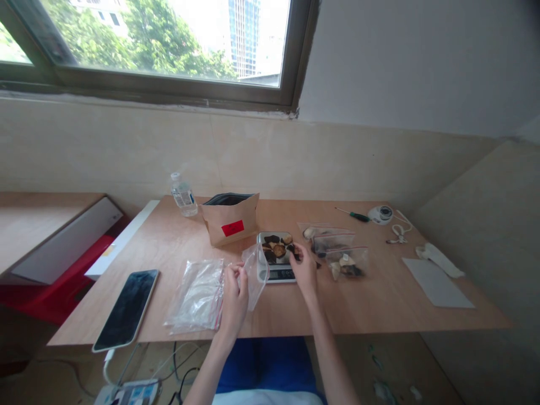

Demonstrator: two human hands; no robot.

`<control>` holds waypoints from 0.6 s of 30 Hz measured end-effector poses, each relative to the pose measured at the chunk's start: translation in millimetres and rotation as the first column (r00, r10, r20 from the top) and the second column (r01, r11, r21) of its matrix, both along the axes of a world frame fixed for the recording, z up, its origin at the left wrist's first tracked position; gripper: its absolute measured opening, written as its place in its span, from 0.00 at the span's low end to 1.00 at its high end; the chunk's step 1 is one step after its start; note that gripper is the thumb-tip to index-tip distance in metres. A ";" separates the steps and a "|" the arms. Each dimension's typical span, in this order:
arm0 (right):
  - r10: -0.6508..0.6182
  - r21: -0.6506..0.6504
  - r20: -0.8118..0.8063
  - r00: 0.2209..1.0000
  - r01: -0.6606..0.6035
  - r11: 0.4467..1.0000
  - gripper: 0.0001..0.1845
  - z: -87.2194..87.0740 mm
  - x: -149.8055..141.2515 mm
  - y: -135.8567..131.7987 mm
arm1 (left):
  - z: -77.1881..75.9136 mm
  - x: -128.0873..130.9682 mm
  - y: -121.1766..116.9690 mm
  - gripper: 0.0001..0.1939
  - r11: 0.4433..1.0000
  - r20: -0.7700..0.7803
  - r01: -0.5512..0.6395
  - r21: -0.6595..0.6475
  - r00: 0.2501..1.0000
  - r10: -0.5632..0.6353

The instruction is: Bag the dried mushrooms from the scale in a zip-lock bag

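Note:
My left hand (233, 292) is closed on a clear zip bag (255, 272), holding it up beside a small digital scale (274, 273). Dark and pale dried pieces (277, 247) lie on the scale's tray. My right hand (304, 268) reaches to the right edge of the scale, fingers pinched on a dark piece there. A stack of empty clear zip bags (197, 293) lies flat left of my left hand. Filled zip bags (337, 250) sit right of the scale. An open brown paper bag (230, 217) with a red label stands behind the scale.
A phone (126, 308) lies at the table's front left, a water bottle (183, 194) at the back. A screwdriver (353, 214), a small round device (381, 214) with a white cable, and grey sheets (436, 284) lie to the right. A wall and window are behind.

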State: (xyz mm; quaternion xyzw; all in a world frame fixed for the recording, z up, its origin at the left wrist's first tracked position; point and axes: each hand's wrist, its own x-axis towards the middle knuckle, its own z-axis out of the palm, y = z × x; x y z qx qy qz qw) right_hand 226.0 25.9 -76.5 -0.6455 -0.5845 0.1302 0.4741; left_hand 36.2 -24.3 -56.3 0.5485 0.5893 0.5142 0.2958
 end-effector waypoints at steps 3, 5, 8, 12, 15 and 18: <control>0.173 0.003 -0.134 0.976 -0.174 0.985 0.18 40.0 -21.2 -22.7 | 2.2 8.0 1.3 0.10 1.000 -0.007 0.008 -0.008 1.000 -0.008; 0.338 -0.012 -0.120 0.933 -0.342 0.940 0.18 63.2 -32.9 -34.5 | 2.8 11.0 2.3 0.11 1.000 0.015 0.003 -0.031 1.000 -0.003; 0.430 0.001 -0.074 0.900 -0.431 0.902 0.19 74.4 -37.1 -36.4 | 1.2 9.4 3.8 0.12 0.993 0.098 -0.038 -0.108 0.994 0.049; 0.262 0.061 -0.030 0.965 -0.260 0.964 0.18 42.0 -26.8 -12.9 | -1.7 1.3 3.9 0.14 0.963 0.151 -0.101 -0.250 0.978 0.142; 0.195 -0.020 0.118 0.974 -0.194 0.981 0.20 6.4 -24.5 5.2 | 0.4 -1.6 1.2 0.15 0.962 0.139 -0.131 -0.240 0.976 0.168; 0.187 -0.093 0.241 0.952 -0.169 0.981 0.24 -17.5 -28.2 13.4 | 3.9 -1.4 -2.2 0.16 0.965 0.119 -0.150 -0.217 0.977 0.178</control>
